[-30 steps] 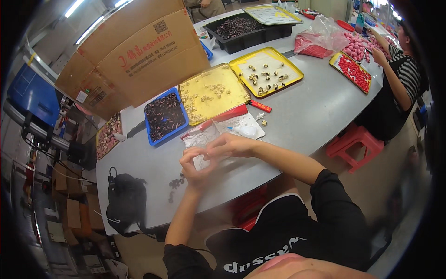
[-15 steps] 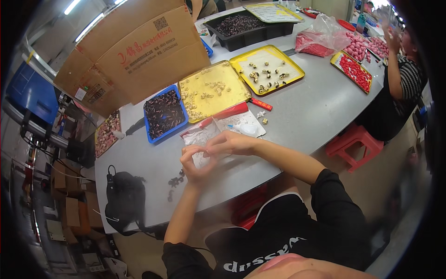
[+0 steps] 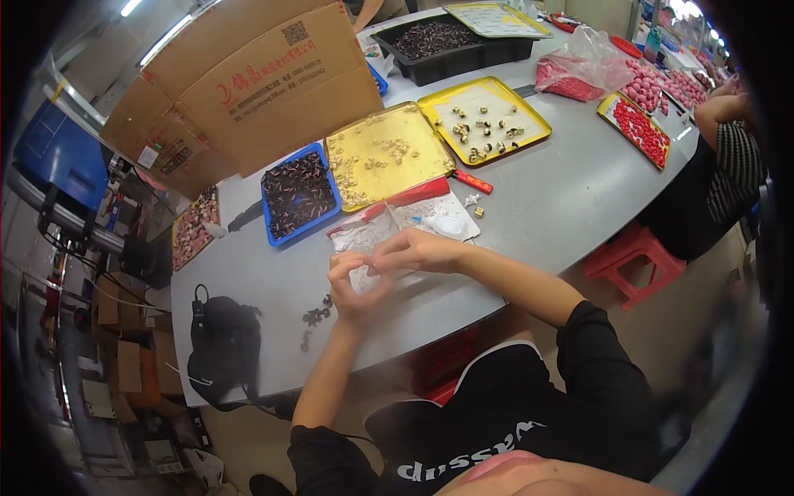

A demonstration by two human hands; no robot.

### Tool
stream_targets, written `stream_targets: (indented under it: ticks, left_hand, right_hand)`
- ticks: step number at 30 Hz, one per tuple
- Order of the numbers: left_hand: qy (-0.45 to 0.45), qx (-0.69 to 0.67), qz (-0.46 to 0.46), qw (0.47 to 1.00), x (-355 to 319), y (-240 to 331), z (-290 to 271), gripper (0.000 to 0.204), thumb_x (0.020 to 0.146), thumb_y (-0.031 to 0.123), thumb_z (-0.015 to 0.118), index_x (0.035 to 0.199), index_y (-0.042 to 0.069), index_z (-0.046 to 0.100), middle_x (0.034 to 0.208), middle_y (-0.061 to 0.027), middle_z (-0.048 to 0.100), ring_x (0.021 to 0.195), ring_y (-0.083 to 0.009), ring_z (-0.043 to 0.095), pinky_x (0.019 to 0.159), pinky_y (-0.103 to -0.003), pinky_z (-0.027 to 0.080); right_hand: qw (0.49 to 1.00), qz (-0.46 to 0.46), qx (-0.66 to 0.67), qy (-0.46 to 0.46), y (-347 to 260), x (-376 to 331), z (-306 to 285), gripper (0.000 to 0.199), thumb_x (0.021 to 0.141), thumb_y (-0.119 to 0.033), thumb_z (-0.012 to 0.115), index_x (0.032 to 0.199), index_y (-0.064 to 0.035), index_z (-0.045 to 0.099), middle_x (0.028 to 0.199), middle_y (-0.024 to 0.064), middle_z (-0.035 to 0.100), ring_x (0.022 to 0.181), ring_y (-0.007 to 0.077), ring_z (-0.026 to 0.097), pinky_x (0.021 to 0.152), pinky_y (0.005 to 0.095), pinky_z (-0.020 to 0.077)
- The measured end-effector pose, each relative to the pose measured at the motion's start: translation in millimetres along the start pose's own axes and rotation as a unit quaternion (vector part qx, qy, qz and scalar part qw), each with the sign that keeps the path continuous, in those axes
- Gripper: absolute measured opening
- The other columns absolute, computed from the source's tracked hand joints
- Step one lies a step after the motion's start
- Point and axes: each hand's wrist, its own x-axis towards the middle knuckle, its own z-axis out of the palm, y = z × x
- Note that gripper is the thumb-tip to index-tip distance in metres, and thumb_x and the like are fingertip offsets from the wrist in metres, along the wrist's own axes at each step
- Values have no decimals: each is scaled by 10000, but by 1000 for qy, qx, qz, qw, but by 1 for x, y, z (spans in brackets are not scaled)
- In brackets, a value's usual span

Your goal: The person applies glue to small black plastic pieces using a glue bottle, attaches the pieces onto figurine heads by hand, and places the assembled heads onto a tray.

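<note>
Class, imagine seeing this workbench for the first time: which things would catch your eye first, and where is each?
The tall cardboard carton at the back left of the grey table would probably stand out first. By its lower right edge sits a blue tray of dark pieces, with two yellow trays running on to the right. Nearer the viewer, the left hand and right hand come together.

Cardboard carton (image 3: 256, 116): red emblem (image 3: 225, 95) and large red characters (image 3: 246, 80), smaller printed lines (image 3: 277, 87) below; square matrix code (image 3: 294, 33) above right. Carton's side flap (image 3: 153, 124): white label (image 3: 149, 156), dark print block (image 3: 175, 155). Black garment (image 3: 529, 413): white lettering (image 3: 463, 460), inverted in view. Red strip (image 3: 473, 182): pale marks, illegible.
</note>
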Motion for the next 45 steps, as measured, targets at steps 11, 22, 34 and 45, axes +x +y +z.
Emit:
stream_targets:
  ticks: [11, 22, 34, 45]
  left_hand:
    - [5, 5, -11, 1000, 0, 4, 1, 582, 610, -115, 723, 1043, 51, 371, 915, -106, 540, 839, -223, 533, 786, -336, 463]
    - [3, -4, -22, 1000, 2, 5, 0, 568, 625, -107, 726, 1040, 47, 369, 905, -113, 553, 841, -216, 537, 784, -324, 461]
    - [10, -31, -26, 999, -1, -5, 0, 557, 682, -94, 748, 1060, 58, 369, 938, -135, 580, 877, -222, 575, 758, -305, 489]
    - [7, -14, 28, 999, 3, -4, -1, 556, 650, -105, 756, 1049, 44, 398, 937, -133, 590, 808, -223, 569, 660, -289, 506]
  right_hand:
    - [1000, 1, 5, -3, 7, 2, -2, 302, 901, -290, 576, 985, -22, 687, 936, 25, 664, 888, 95, 554, 827, 272, 437]
    - [1000, 12, -6, -2, -1, 0, -2, 295, 898, -262, 602, 1005, 4, 672, 969, 40, 652, 874, 93, 549, 803, 255, 430]
    - [999, 25, 46, 7, 5, 2, -7, 314, 925, -259, 605, 1046, 29, 640, 1008, 33, 600, 882, 91, 532, 803, 249, 435]
    - [1000, 1, -7, 13, 9, 4, -12, 214, 904, -136, 612, 1024, 38, 645, 1015, 78, 599, 930, 141, 579, 825, 265, 470]
